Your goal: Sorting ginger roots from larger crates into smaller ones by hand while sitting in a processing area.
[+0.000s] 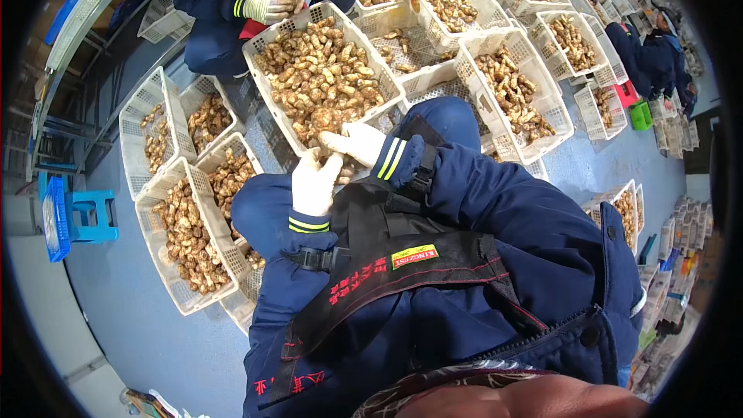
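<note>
Both my hands wear white gloves and meet at the near corner of a white perforated plastic crate (273, 110) heaped with brown and cream mushrooms (325, 69). My left hand (316, 180) is closed around a brownish piece, mostly covered by the fingers. Reaching in from the right, my right hand (359, 142) has its fingers at the same piece; whether it grips the piece I cannot tell. Beneath the hands, more brown mushrooms (345, 173) show close to my lap. Glare on the gloves hides finger detail.
More crates of mushrooms stand at the left (188, 244) and right (511, 93), close to my knees. Opposite me a co-worker's gloved hands (273, 7) hold a mushroom over the main crate. A blue plastic stool (93, 216) stands far left. Other people sit among crates at upper right.
</note>
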A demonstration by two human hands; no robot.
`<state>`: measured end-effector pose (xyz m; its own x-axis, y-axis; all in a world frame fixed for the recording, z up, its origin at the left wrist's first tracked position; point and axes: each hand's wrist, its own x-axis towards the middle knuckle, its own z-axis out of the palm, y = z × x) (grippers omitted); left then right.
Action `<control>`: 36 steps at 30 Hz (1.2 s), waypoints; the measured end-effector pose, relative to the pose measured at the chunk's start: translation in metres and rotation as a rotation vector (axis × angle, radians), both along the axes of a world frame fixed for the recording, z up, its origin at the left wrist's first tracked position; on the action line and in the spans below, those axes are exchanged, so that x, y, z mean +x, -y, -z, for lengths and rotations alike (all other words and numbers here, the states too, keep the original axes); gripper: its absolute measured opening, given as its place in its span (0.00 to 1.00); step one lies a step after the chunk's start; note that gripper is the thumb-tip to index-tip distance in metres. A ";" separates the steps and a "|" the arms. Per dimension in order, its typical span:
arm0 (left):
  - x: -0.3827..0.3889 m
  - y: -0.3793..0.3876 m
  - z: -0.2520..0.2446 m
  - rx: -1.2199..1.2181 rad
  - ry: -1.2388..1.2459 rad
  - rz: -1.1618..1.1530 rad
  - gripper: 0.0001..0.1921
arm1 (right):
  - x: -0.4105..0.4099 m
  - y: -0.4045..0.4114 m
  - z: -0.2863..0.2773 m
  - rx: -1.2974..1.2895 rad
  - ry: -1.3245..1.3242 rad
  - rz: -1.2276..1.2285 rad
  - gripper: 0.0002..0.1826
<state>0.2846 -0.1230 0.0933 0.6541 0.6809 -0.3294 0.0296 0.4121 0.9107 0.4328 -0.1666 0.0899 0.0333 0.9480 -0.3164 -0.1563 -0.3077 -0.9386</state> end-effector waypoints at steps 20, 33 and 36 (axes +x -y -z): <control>-0.010 -0.015 0.024 -0.601 0.369 0.087 0.15 | 0.007 -0.001 0.011 -0.109 -0.844 0.000 0.18; -0.023 -0.025 0.016 -0.166 -0.089 0.039 0.23 | 0.011 0.015 -0.005 0.413 1.305 -0.060 0.18; -0.021 -0.022 -0.003 0.005 -0.017 -0.061 0.33 | 0.008 0.022 -0.011 0.404 1.357 -0.138 0.20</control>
<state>0.2633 -0.1006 0.0966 0.6058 0.7208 -0.3369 0.0202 0.4094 0.9121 0.4413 -0.1888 0.1010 -0.0120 0.9846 0.1747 0.9303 0.0750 -0.3589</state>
